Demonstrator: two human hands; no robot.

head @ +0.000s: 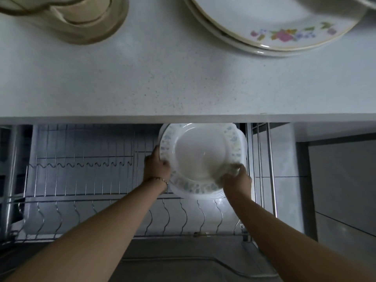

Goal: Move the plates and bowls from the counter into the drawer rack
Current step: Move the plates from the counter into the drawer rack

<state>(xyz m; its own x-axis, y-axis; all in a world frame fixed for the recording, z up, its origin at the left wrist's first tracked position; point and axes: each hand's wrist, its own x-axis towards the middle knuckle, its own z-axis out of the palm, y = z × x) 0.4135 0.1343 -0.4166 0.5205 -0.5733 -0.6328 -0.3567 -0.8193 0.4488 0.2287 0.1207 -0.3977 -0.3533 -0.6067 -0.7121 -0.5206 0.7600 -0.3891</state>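
Observation:
Below the counter edge, both my hands hold a small stack of white plates with a pale blue leaf rim [200, 157] over the right end of the wire drawer rack [81, 165]. My left hand [157, 165] grips the stack's left rim; a thin bracelet circles that wrist. My right hand [236, 178] grips the lower right rim. Whether the stack rests on the rack wires I cannot tell. On the counter [183, 82] at the top right lies a stack of white plates with pink flowers and a gold rim [274, 27].
A brownish glass jar [71, 17] stands on the counter at the top left. The rack has wavy wire dividers along its front row [183, 216] and upright pins behind. A metal side rail [271, 169] borders the drawer on the right, with grey cabinet fronts beyond.

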